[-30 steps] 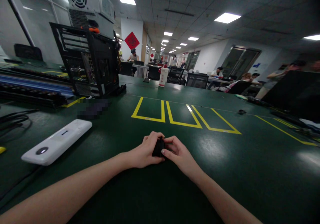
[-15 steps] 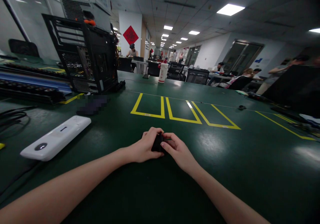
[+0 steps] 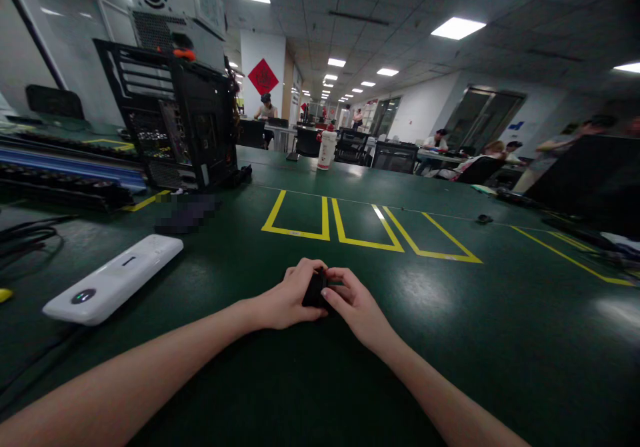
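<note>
Between my hands is a small black boxy object [image 3: 314, 291], low over the green table [image 3: 320, 380]; its exact kind does not show. My left hand [image 3: 293, 295] wraps round its left side, with the thumb at the near edge and the fingers over the far edge. On the other side, my right hand [image 3: 357, 304] pinches its right end between thumb and fingertips. Much of the object is hidden behind my fingers. Just beyond my hands, yellow tape outlines [image 3: 296, 234] mark the tabletop.
A white elongated device [image 3: 115, 279] with a dark cable lies at left. Behind it stand a dark blurred item [image 3: 187, 214] and an open black computer case [image 3: 200, 124]. A white bottle [image 3: 327, 148] stands at the far edge. A small black object [image 3: 483, 218] lies to the right.
The whole view has shifted slightly, so the scene sits a little lower. Both hands keep their grip on the black object, with barely any finger movement.
</note>
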`<state>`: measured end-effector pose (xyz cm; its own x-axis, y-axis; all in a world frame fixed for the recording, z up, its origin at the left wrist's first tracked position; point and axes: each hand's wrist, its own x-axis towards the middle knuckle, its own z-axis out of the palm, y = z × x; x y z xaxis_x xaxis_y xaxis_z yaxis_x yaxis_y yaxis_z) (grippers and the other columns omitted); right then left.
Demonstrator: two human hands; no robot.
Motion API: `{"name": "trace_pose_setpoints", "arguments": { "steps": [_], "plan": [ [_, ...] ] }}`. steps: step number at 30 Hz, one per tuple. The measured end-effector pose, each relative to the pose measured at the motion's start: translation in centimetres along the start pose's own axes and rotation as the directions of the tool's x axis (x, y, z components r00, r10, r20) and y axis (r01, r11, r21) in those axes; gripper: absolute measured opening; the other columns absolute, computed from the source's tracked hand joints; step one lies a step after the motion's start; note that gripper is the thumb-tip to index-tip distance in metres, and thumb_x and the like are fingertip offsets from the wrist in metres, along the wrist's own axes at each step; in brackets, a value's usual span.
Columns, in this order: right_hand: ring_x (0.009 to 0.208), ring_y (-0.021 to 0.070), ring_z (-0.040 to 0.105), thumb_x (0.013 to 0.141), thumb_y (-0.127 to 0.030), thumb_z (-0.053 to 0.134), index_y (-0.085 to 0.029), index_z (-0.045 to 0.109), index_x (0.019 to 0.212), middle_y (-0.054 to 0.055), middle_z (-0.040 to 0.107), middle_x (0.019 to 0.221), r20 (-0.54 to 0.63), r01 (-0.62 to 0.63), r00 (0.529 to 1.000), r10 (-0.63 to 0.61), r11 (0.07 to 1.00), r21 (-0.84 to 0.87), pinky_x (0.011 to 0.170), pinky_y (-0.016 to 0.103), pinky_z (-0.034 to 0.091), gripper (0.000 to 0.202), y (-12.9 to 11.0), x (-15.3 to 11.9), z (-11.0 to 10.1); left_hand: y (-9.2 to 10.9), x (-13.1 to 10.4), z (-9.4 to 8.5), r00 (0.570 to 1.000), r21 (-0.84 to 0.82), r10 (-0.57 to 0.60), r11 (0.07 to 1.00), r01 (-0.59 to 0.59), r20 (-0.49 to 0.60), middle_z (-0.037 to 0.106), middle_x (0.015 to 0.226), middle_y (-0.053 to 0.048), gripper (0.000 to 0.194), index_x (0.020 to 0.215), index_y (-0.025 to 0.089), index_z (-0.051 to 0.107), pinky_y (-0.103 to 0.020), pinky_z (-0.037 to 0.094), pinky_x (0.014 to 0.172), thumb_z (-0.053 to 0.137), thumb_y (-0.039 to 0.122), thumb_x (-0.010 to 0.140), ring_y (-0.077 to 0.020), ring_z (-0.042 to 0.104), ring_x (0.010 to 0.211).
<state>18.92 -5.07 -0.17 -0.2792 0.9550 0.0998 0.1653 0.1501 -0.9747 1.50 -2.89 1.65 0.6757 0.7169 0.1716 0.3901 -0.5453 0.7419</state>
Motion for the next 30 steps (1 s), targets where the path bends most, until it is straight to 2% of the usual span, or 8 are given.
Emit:
{"name": "trace_pose_setpoints", "arguments": {
  "steps": [4, 7, 10, 13, 19, 24, 28, 30],
  "plan": [
    [0.097, 0.0168, 0.055, 0.078, -0.023, 0.051, -0.023, 0.048, 0.102, 0.002, 0.056, 0.099, 0.044, -0.013, 0.999, 0.013, 1.0, -0.012, 0.086, 0.034, 0.044, 0.024, -0.3, -0.3, -0.1, 0.2, -0.1, -0.1, 1.0, -0.005, -0.005, 1.0, 0.005, 0.002, 0.038, 0.115, -0.007, 0.059, 0.118, 0.025, 0.029, -0.043, 0.038, 0.087, 0.061, 0.027, 0.069, -0.0253, 0.042, 0.105],
    [0.095, 0.0166, 0.056, 0.078, -0.023, 0.052, -0.023, 0.048, 0.097, 0.001, 0.056, 0.097, 0.084, -0.01, 0.996, 0.008, 1.0, 0.029, 0.081, 0.032, 0.046, 0.02, -0.4, -0.5, -0.2, -0.1, 0.0, 0.1, 1.0, 0.003, 0.007, 1.0, -0.007, -0.006, 0.038, 0.114, -0.007, 0.059, 0.118, 0.025, 0.03, -0.043, 0.037, 0.088, 0.062, 0.027, 0.068, -0.025, 0.042, 0.104],
    [0.09, 0.0159, 0.058, 0.079, -0.025, 0.051, -0.023, 0.049, 0.093, 0.001, 0.055, 0.094, 0.058, 0.013, 0.998, -0.014, 1.0, 0.029, 0.077, 0.03, 0.048, 0.014, -0.2, -0.5, -0.1, -0.3, 0.1, 0.3, 1.0, 0.015, 0.016, 1.0, -0.016, -0.024, 0.038, 0.114, -0.007, 0.059, 0.117, 0.025, 0.03, -0.044, 0.036, 0.09, 0.063, 0.027, 0.067, -0.0249, 0.042, 0.104],
    [0.093, 0.0155, 0.057, 0.078, -0.022, 0.052, -0.023, 0.049, 0.09, 0.0, 0.054, 0.094, 0.024, 0.036, 0.999, -0.037, 0.999, 0.031, 0.08, 0.03, 0.047, 0.013, 0.0, -0.3, 0.0, -0.1, 0.1, 0.2, 1.0, 0.008, 0.003, 1.0, -0.003, -0.013, 0.038, 0.114, -0.007, 0.06, 0.118, 0.025, 0.03, -0.044, 0.036, 0.09, 0.062, 0.027, 0.068, -0.0253, 0.041, 0.105],
    [0.1, 0.0167, 0.054, 0.078, -0.021, 0.051, -0.024, 0.046, 0.105, 0.003, 0.054, 0.105, 0.023, -0.015, 1.0, 0.015, 1.0, -0.005, 0.089, 0.035, 0.043, 0.028, -0.1, -0.2, -0.2, 0.3, -0.1, 0.0, 1.0, -0.003, -0.009, 1.0, 0.009, 0.002, 0.038, 0.114, -0.007, 0.059, 0.118, 0.024, 0.03, -0.043, 0.036, 0.089, 0.061, 0.027, 0.068, -0.0252, 0.041, 0.105],
    [0.097, 0.0169, 0.055, 0.076, -0.021, 0.055, -0.024, 0.048, 0.098, 0.002, 0.055, 0.1, 0.081, -0.002, 0.997, 0.0, 1.0, 0.025, 0.085, 0.034, 0.046, 0.023, -0.4, -0.7, -0.1, -0.4, 0.0, 0.2, 1.0, 0.002, 0.005, 1.0, -0.005, -0.015, 0.037, 0.114, -0.007, 0.059, 0.118, 0.025, 0.029, -0.043, 0.037, 0.088, 0.061, 0.027, 0.068, -0.0251, 0.041, 0.105],
    [0.092, 0.0156, 0.057, 0.078, -0.022, 0.052, -0.022, 0.049, 0.09, 0.0, 0.055, 0.093, 0.03, 0.044, 0.999, -0.044, 0.999, 0.018, 0.08, 0.031, 0.047, 0.012, -0.1, -0.6, 0.1, -0.8, 0.1, 0.5, 1.0, 0.001, 0.01, 1.0, -0.01, -0.026, 0.038, 0.114, -0.007, 0.061, 0.118, 0.025, 0.029, -0.043, 0.039, 0.086, 0.063, 0.029, 0.067, -0.0253, 0.042, 0.103],
    [0.094, 0.0159, 0.056, 0.077, -0.021, 0.053, -0.022, 0.049, 0.09, 0.0, 0.054, 0.093, 0.014, 0.041, 0.999, -0.042, 0.999, 0.023, 0.081, 0.031, 0.047, 0.014, 0.0, -0.4, 0.2, -0.9, 0.2, 0.6, 1.0, 0.001, 0.007, 1.0, -0.007, -0.029, 0.038, 0.114, -0.007, 0.061, 0.118, 0.025, 0.029, -0.043, 0.039, 0.086, 0.063, 0.029, 0.067, -0.0253, 0.042, 0.103]
  ]
}}
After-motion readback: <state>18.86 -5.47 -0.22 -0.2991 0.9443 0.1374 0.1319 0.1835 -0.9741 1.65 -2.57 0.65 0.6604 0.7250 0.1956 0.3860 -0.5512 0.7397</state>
